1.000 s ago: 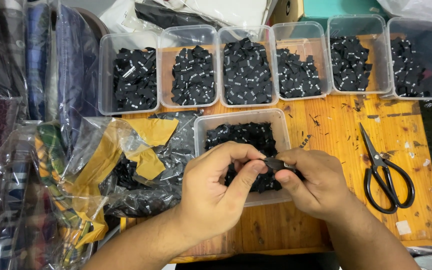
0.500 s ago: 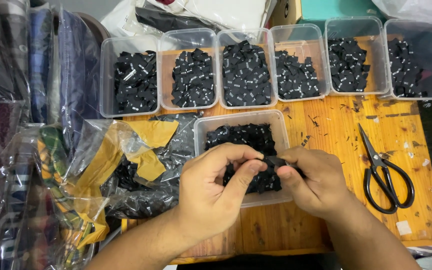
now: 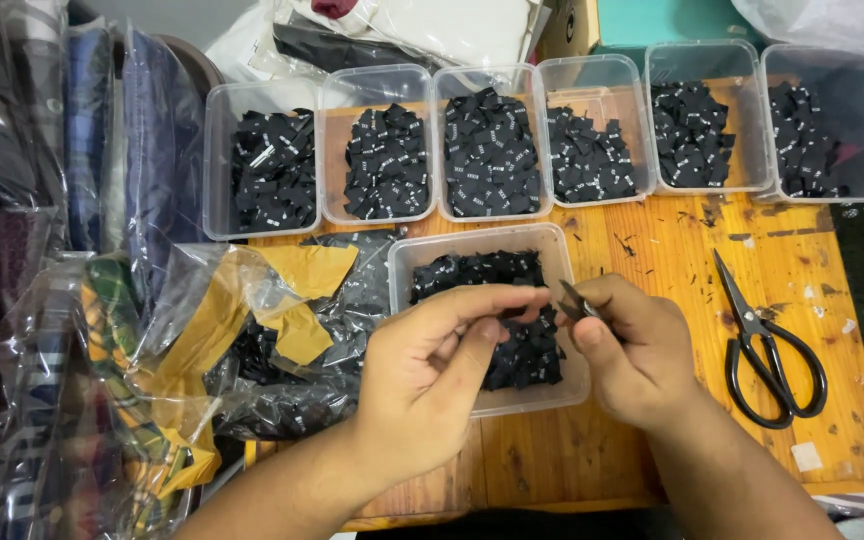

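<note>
Both hands meet over the near tub [image 3: 400, 262], a clear plastic one heaped with small black labels [image 3: 512, 290], and they share one label [image 3: 574, 300] between them. The right hand [image 3: 637, 355] is clamped on it, thumb and forefinger pinched over its near end. The left hand [image 3: 432, 375] reaches in from the left with its forefinger stretched out flat and its thumb curled beneath; its fingertips come up to the label, but whether they actually grip it cannot be told from here. The label lies just left of the right hand's knuckles and at the very tip of the left forefinger, its long axis running slantwise from upper left to lower right — so the right hand is the nearer and has the firmer hold.

Beyond the hands, six more clear tubs [image 3: 377, 85] stand in a row along the far edge of the wooden desk [image 3: 672, 260], each holding black labels. Black scissors [image 3: 767, 345] lie closed on the desk to the right, well apart from the right hand. To the left sits a crumpled clear bag [image 3: 252, 330] with yellow-brown tape and more black labels inside, touching the near tub's left side. Folded checked cloth in plastic sleeves [image 3: 72, 330] piles up at the far left — nothing stands between the hands and the tub below them.
</note>
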